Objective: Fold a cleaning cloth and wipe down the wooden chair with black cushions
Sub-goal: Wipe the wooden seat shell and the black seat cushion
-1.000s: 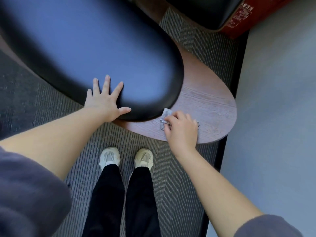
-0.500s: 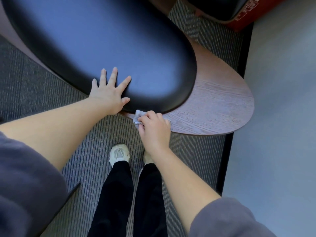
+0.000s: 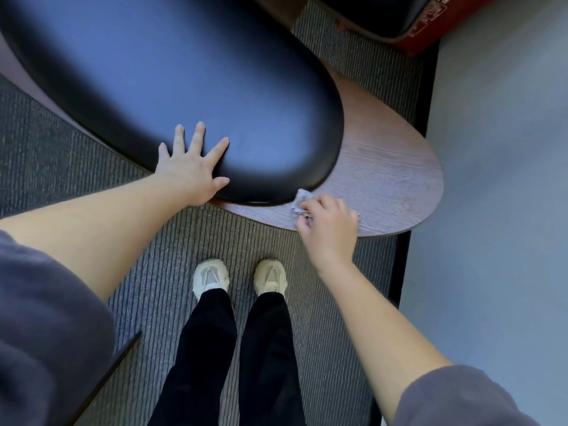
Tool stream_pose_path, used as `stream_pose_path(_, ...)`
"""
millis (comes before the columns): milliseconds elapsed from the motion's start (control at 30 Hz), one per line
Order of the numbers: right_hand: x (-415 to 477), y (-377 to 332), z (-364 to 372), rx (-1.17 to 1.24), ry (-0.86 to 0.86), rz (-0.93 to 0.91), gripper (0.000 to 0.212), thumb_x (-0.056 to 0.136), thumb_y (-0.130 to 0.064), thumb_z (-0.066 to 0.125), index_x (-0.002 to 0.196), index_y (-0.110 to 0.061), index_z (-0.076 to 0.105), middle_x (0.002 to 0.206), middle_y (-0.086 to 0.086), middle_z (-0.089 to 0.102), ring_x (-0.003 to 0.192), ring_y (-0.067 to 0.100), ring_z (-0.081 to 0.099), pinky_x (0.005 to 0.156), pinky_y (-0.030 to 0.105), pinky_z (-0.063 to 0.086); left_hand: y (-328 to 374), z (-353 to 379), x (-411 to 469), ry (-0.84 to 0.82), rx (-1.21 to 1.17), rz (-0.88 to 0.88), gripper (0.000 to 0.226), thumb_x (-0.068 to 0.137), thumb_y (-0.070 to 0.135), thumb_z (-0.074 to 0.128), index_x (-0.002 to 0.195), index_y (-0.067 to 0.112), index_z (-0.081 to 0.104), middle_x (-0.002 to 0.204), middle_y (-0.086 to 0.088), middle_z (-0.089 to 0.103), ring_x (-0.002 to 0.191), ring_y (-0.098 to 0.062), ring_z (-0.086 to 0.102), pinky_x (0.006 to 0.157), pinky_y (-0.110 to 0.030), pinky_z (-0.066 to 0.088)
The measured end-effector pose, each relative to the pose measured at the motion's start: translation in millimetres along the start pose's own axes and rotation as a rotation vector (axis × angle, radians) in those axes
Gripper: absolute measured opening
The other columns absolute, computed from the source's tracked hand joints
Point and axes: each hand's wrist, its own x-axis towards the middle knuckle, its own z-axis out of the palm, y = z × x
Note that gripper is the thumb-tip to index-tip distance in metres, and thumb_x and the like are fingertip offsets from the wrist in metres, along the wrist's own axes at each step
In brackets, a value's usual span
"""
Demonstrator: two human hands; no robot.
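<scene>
Wipe stroke: right hand, curled round grey cloth, has slid back rightward along wooden rim — left hand spread flat on black cushion — wood wiping judged mid-pass.

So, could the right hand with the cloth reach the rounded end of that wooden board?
Probably yes. The right hand holds the cloth on the wooden board, and bare wood runs open to its rounded end. The left hand rests on the black cushion, clear of it.
</scene>
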Motion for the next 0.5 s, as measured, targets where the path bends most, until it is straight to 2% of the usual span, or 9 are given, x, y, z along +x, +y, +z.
stream_pose_path(67,-3.7,10.5,-9.4,-0.027,0.022,0.015,0.013,0.071,-0.021,0.073,0.084,-0.023,0.072,0.088,-0.004,0.064,0.081,0.024,0.057,0.068,0.032,0.027,-0.2,-1.1,-1.6,-0.015,-0.008,-0.012,0.074,0.097,0.061,0.031,0.152,0.039,-0.014,0.161,-0.007,-0.024,0.147,-0.040,-0.017,0.119,-0.058,0.010)
stream_pose_path(200,-11.2,18.8,-15.5,-0.032,-0.002,-0.154,0.015,0.068,-0.019,0.078,0.082,-0.022,0.072,0.083,-0.005,0.064,0.076,0.024,0.058,0.066,0.032,0.030,3.1,-2.4,-4.2,-0.029,-0.037,-0.027,0.075,0.097,0.061,0.032,0.153,0.039,-0.012,0.161,-0.009,-0.024,0.147,-0.040,-0.016,0.119,-0.056,0.012)
stream_pose_path(333,9.6,24.3,-21.1,-0.004,-0.029,0.008,0.014,0.070,-0.017,0.075,0.083,-0.022,0.073,0.085,-0.003,0.063,0.079,0.026,0.058,0.067,0.032,0.028,7.9,-1.6,-9.4,-0.044,-0.065,-0.054,0.076,0.097,0.062,0.033,0.153,0.038,-0.012,0.161,-0.011,-0.024,0.147,-0.041,-0.017,0.120,-0.053,0.014)
stream_pose_path(433,-3.8,15.5,-16.6,0.000,-0.137,-0.241,0.013,0.072,-0.023,0.076,0.084,-0.023,0.072,0.086,-0.005,0.061,0.081,0.024,0.058,0.068,0.034,0.031,17.0,-2.1,-12.1,-0.041,-0.081,-0.081,0.079,0.096,0.063,0.033,0.154,0.034,-0.013,0.160,-0.014,-0.024,0.146,-0.043,-0.017,0.120,-0.052,0.012)
stream_pose_path(467,-2.5,19.8,-18.0,0.005,-0.154,-0.283,0.013,0.073,-0.023,0.076,0.085,-0.023,0.071,0.087,-0.005,0.062,0.081,0.024,0.058,0.068,0.034,0.032,20.3,-2.3,-13.1,-0.039,-0.091,-0.093,0.080,0.096,0.063,0.033,0.154,0.033,-0.013,0.160,-0.015,-0.023,0.146,-0.044,-0.017,0.120,-0.052,0.012)
stream_pose_path(500,3.0,27.3,-20.6,-0.002,-0.157,-0.249,0.012,0.073,-0.023,0.075,0.084,-0.023,0.071,0.087,-0.005,0.062,0.082,0.024,0.058,0.068,0.034,0.033,24.4,-2.0,-15.0,-0.039,-0.103,-0.104,0.081,0.096,0.063,0.033,0.154,0.031,-0.013,0.160,-0.017,-0.023,0.146,-0.045,-0.016,0.119,-0.052,0.011)
